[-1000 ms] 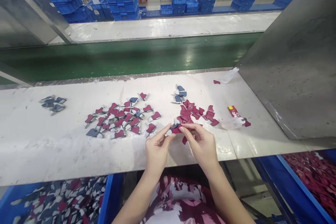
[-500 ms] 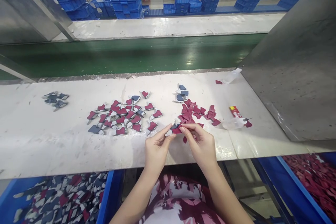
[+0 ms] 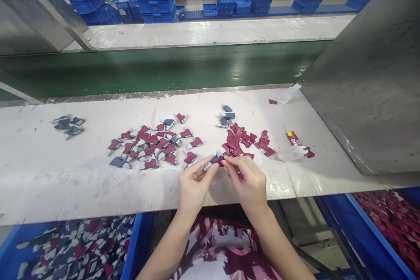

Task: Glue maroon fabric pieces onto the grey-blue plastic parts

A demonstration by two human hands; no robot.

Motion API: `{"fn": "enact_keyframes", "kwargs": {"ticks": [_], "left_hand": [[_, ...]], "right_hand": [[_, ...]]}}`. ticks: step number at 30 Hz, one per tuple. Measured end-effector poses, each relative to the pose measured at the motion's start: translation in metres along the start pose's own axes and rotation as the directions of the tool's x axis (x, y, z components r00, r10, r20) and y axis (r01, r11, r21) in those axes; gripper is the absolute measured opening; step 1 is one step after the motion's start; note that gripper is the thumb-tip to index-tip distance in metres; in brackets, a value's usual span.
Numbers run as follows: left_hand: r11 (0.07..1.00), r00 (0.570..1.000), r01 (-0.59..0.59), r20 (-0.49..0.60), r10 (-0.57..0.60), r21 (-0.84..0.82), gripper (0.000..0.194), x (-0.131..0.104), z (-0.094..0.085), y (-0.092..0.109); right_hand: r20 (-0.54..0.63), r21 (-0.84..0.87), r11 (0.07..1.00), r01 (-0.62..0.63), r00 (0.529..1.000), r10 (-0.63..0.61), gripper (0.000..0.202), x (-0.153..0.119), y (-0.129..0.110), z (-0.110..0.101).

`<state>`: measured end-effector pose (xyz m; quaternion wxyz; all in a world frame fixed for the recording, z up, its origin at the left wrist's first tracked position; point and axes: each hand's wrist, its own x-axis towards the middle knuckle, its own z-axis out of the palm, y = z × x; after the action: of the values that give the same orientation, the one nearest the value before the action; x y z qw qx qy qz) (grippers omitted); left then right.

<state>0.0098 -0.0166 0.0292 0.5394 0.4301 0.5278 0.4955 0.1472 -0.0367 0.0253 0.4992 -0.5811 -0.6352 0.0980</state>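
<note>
Close to the table's front edge, my left hand (image 3: 194, 186) pinches a small grey-and-navy part (image 3: 214, 160) with a pale tip. My right hand (image 3: 248, 181) is closed at the right end of that part, its thumb and finger on a dark red piece (image 3: 221, 162) lying against it. The fingertips hide much of both. Just beyond my right hand lies a heap of flat dark red pieces (image 3: 233, 143). Left of my hands is a pile of grey parts with red or navy faces (image 3: 151, 150).
Several navy-faced parts (image 3: 227, 116) lie behind the red heap, others (image 3: 68, 125) far left. Two translucent bottles (image 3: 291, 153) stand right, near a red packet (image 3: 293, 138). Blue bins (image 3: 138, 240) flank me below the table. A metal panel (image 3: 367, 83) rises at right.
Both hands have shifted slightly left. The grey-and-navy part has tilted a little between my fingers, and the red piece is now more covered by them.
</note>
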Motion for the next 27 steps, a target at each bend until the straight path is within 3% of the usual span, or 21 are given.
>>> {"fn": "enact_keyframes", "kwargs": {"ticks": [8,11,14,17,19,22,27], "left_hand": [[0.998,0.999,0.043,0.035,-0.042,-0.043,0.03,-0.002,0.0,0.007],[0.998,0.998,0.044,0.036,-0.043,-0.041,0.03,-0.004,0.0,0.011],[0.999,0.998,0.033,0.052,-0.032,-0.029,0.028,-0.007,0.0,0.014],[0.999,0.998,0.022,0.063,-0.02,-0.034,0.028,-0.009,0.0,0.019],[0.999,0.997,0.021,0.069,-0.018,-0.038,0.028,-0.01,0.0,0.021],[0.998,0.996,0.028,0.082,-0.024,-0.048,0.029,-0.012,0.002,0.023],[0.995,0.993,0.064,0.102,-0.057,-0.07,0.03,-0.014,0.008,0.022]], "right_hand": [[-0.02,0.014,1.0,-0.02,1.0,0.02,0.016,-0.006,0.002,-0.001],[-0.016,0.1,0.977,-0.188,0.982,0.19,0.021,-0.007,0.001,-0.003],[0.109,0.276,0.891,-0.361,0.933,0.344,0.03,-0.003,0.002,-0.007],[0.302,0.42,0.811,-0.408,0.905,0.299,0.027,0.002,0.003,-0.012],[0.361,0.472,0.775,-0.42,0.894,0.265,0.026,0.003,0.001,-0.014],[0.361,0.442,0.797,-0.411,0.895,0.261,0.026,0.0,-0.004,-0.014],[0.249,0.314,0.886,-0.341,0.93,0.269,0.024,-0.009,-0.012,-0.007]]}}
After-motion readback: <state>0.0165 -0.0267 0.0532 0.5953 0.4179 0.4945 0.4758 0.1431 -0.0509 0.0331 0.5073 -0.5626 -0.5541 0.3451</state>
